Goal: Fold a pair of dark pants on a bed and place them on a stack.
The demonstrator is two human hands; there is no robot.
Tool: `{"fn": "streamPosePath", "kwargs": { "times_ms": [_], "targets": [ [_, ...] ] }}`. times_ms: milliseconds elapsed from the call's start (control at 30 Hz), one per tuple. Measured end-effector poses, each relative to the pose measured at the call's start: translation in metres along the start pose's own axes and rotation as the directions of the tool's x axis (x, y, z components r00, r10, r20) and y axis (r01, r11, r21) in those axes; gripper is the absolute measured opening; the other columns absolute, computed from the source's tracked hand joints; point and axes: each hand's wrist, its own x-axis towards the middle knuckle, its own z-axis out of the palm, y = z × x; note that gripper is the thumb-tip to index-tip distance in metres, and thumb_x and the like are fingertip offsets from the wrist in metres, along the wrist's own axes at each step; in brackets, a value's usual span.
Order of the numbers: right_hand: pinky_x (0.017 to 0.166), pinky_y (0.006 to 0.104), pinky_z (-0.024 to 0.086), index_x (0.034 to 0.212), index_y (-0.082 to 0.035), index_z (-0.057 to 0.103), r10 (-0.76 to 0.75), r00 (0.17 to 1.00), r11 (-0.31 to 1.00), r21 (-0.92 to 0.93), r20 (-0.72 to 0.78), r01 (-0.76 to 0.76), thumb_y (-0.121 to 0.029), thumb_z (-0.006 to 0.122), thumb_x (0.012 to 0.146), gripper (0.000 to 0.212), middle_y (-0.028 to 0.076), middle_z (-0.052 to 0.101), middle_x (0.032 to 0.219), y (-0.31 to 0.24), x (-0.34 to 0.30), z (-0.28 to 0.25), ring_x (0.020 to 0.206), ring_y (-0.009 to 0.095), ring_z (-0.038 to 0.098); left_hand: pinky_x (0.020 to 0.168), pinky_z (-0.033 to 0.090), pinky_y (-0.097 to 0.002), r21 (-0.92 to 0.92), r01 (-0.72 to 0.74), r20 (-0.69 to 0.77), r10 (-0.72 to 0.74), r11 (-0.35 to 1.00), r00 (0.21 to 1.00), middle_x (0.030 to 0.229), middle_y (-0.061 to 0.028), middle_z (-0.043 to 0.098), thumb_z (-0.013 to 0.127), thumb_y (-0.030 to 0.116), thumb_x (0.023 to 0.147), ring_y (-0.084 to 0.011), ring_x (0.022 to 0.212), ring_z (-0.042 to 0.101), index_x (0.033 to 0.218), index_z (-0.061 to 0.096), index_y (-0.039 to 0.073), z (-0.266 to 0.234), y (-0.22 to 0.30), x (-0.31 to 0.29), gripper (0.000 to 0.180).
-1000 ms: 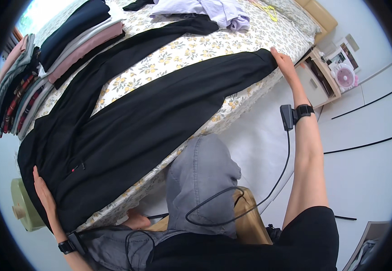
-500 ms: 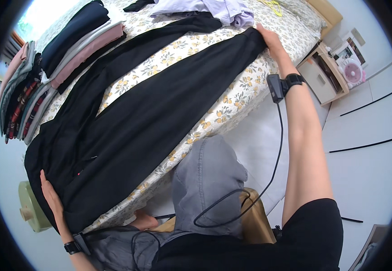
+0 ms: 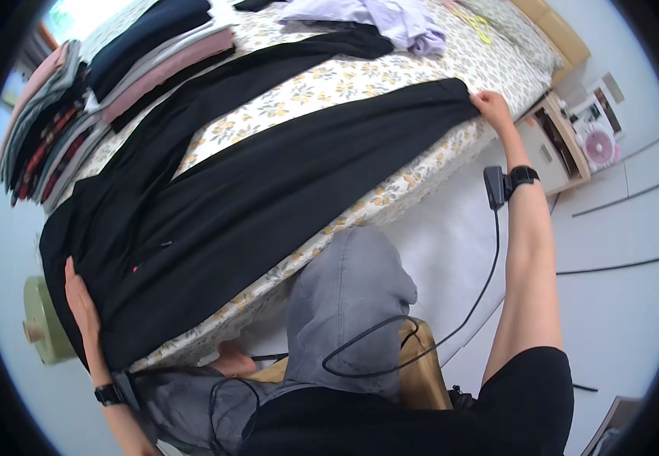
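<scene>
On a white cotton bedsheet printed with yellow fruit [image 3: 390, 191], long black fabric trousers [image 3: 276, 182] lie stretched out, legs parted. The left hand [image 3: 81, 298] rests flat on their waist end, fingers straight and close together; the right hand [image 3: 494, 112] pinches the hem of the nearer leg. Just beyond it, a pale wooden nightstand with a white front [image 3: 546, 154] has an open compartment, too dark inside for its contents to be told.

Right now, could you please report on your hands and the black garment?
Left hand on black garment; right hand gripping its right end; garment spread on bed; folded clothes stacked upper left.
</scene>
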Motion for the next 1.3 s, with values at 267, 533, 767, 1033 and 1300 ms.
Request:
{"fn": "streamPosePath", "kwargs": {
  "times_ms": [267, 533, 767, 1033, 1300],
  "targets": [
    [0.105, 0.0398, 0.028, 0.130, -0.004, 0.045, -0.550, 0.789, 0.834, -0.244, -0.276, 0.496, -0.036, 0.041, 0.095, 0.048, 0.018, 0.045, 0.134, -0.127, -0.028, 0.034, 0.128, 0.033, 0.037, 0.105, 0.030, -0.0355, 0.064, -0.018, -0.065, 0.022, 0.998, 0.998, 0.132, -0.0192, 0.047, 0.036, 0.019, 0.094, -0.0306, 0.124, 0.042, 0.129, 0.045, -0.002, -0.007, 0.019, 0.001, 0.042],
    [0.110, 0.0462, 0.012, 0.143, -0.020, 0.027, -0.275, 0.940, 0.876, -0.352, 0.201, 0.331, -0.057, 0.023, 0.093, 0.062, 0.011, 0.023, 0.149, -0.145, -0.034, 0.090, 0.139, 0.029, 0.017, 0.107, 0.026, -0.0365, -0.023, -0.050, -0.292, 0.041, 0.998, 0.955, 0.133, -0.0194, 0.044, 0.034, 0.024, 0.098, -0.0324, 0.128, 0.037, 0.133, 0.039, -0.001, -0.033, 0.044, -0.018, 0.043],
    [0.109, 0.0452, 0.016, 0.143, -0.020, 0.029, -0.324, 0.936, 0.866, -0.354, 0.142, 0.353, -0.052, 0.028, 0.095, 0.058, 0.013, 0.027, 0.147, -0.114, -0.017, 0.095, 0.137, 0.030, 0.022, 0.091, 0.042, -0.0383, -0.039, -0.399, 0.034, 0.401, 0.916, 0.916, 0.112, -0.0135, 0.056, 0.071, 0.035, 0.068, -0.0311, 0.106, 0.053, 0.111, 0.058, 0.003, -0.049, 0.107, -0.092, 0.056],
    [0.109, 0.0452, 0.017, 0.144, -0.023, 0.026, -0.385, 0.905, 0.827, -0.369, 0.178, 0.425, -0.053, 0.026, 0.095, 0.058, 0.010, 0.024, 0.149, -0.085, 0.011, 0.110, 0.137, 0.028, 0.021, 0.090, 0.044, -0.0374, 0.019, -0.356, 0.052, 0.354, 0.934, 0.934, 0.119, -0.0097, 0.056, 0.067, 0.018, 0.073, -0.0267, 0.109, 0.053, 0.114, 0.057, 0.006, -0.055, 0.088, -0.118, 0.044],
    [0.107, 0.0404, 0.023, 0.143, -0.019, 0.028, -0.566, 0.786, 0.587, -0.549, 0.249, 0.596, -0.048, 0.027, 0.096, 0.055, 0.013, 0.028, 0.146, -0.058, 0.035, 0.106, 0.135, 0.031, 0.026, 0.063, 0.045, -0.0371, 0.062, -0.301, -0.189, 0.308, 0.951, 0.933, 0.076, -0.0121, 0.056, 0.050, -0.014, 0.063, -0.0311, 0.071, 0.055, 0.081, 0.058, 0.003, -0.076, 0.087, -0.118, 0.026]
  ]
}}
